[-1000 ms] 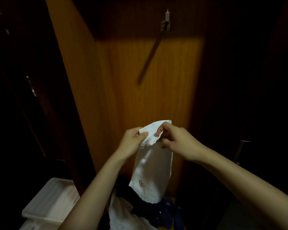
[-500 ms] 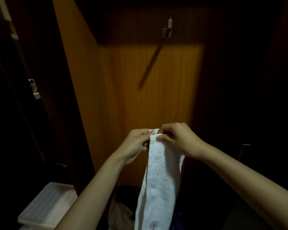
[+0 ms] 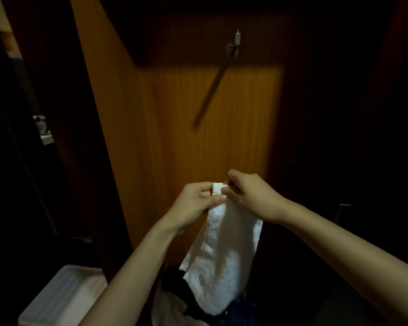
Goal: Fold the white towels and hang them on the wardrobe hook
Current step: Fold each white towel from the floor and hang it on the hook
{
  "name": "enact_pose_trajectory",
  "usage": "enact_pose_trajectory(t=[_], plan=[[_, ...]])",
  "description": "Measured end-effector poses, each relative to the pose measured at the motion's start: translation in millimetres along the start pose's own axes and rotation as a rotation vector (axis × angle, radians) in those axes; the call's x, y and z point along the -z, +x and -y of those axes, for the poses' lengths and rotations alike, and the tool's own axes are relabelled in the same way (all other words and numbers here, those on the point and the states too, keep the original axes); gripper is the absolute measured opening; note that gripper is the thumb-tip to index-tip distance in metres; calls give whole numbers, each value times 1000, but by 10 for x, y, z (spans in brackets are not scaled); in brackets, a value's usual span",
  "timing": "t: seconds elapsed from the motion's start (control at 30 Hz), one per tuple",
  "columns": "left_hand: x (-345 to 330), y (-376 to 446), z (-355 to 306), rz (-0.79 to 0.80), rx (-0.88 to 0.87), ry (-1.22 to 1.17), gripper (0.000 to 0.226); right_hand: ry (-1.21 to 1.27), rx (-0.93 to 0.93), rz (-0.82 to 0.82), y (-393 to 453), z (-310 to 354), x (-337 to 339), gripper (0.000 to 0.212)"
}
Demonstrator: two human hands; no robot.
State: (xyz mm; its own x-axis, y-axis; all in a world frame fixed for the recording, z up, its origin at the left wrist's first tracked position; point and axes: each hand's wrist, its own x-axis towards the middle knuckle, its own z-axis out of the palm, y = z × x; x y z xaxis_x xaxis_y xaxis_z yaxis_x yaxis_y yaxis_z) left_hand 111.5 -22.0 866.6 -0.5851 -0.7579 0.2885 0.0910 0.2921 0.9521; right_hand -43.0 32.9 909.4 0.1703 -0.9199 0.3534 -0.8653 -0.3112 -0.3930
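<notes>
Both hands [image 3: 224,196] pinch the white towel [image 3: 222,260] top edge, well below the hook [image 3: 233,47]

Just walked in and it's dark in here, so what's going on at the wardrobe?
A person stands at the open wardrobe, holding a white towel up by its top end. The left hand and right hand both pinch that end close together, and the rest hangs down in a long folded strip. The hook on the wooden back panel is above the hands and bare, so nothing is hung yet. A pale tray sits at lower left.
</notes>
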Motion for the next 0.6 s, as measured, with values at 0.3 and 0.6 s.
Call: enact_pose_trajectory(t=[0.3,0.6], plan=[[244,64,-16,-150,-98,-48,15,-33,-43,-5,61,-143,177,27],[433,92,49,-190,-21,61,13,-627,0,217,413,-298,213,31]])
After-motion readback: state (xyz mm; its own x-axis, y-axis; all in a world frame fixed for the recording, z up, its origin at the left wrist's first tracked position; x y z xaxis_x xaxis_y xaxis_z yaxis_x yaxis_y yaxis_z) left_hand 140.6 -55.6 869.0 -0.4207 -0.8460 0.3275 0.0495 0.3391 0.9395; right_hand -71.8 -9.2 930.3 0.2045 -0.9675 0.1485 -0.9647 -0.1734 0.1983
